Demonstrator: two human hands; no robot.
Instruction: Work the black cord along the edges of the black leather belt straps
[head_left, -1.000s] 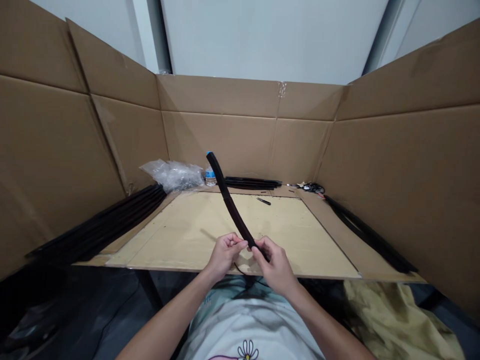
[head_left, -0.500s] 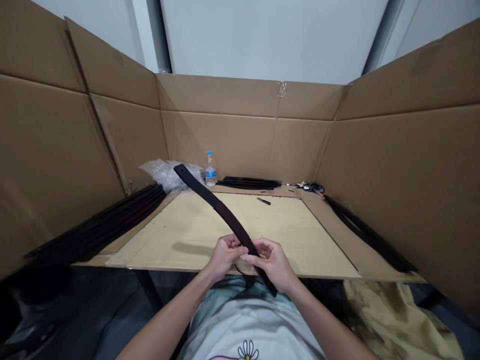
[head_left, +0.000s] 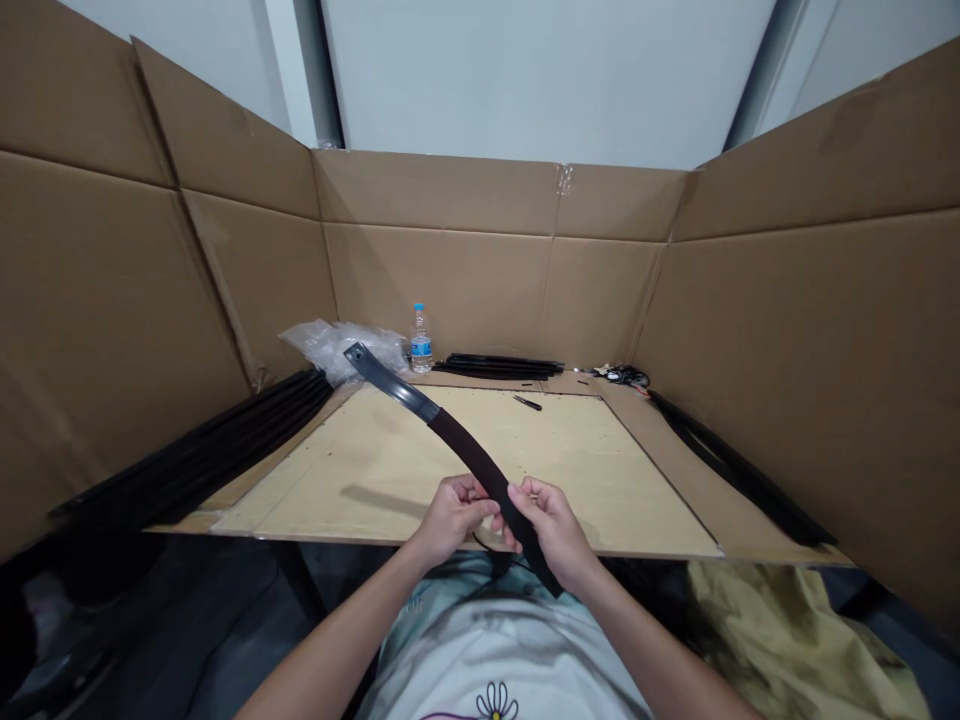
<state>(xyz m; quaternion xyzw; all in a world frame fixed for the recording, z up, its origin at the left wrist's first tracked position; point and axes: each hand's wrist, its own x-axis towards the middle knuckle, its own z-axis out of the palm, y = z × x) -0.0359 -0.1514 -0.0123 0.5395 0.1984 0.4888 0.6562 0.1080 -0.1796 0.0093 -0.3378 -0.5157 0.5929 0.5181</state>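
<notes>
A long, curved dark strip [head_left: 469, 447] slants up and to the left above the front of the table. Its far part is shiny black with a small hole at the tip; the nearer part has a matte, dark brownish covering. My right hand [head_left: 551, 525] grips the lower part, thumb on top. On the strip's left side, my left hand [head_left: 459, 515] is closed with fingers pinched at its edge; what lies between those fingertips is too small to tell. A thin black cord loops just below my left fingers.
Dark strips lie in piles at the left [head_left: 225, 440], at the back [head_left: 499, 366] and at the right [head_left: 739, 465]. A small knife [head_left: 527, 403] rests on the board [head_left: 375, 440]. Behind stand a water bottle [head_left: 421, 340] and clear plastic bags [head_left: 337, 348]. Cardboard walls [head_left: 442, 270] enclose three sides.
The strip has rolled about its length, so its far end now shows a shiny face. My right thumb has shifted onto the strip's top, and the tip has dropped slightly.
</notes>
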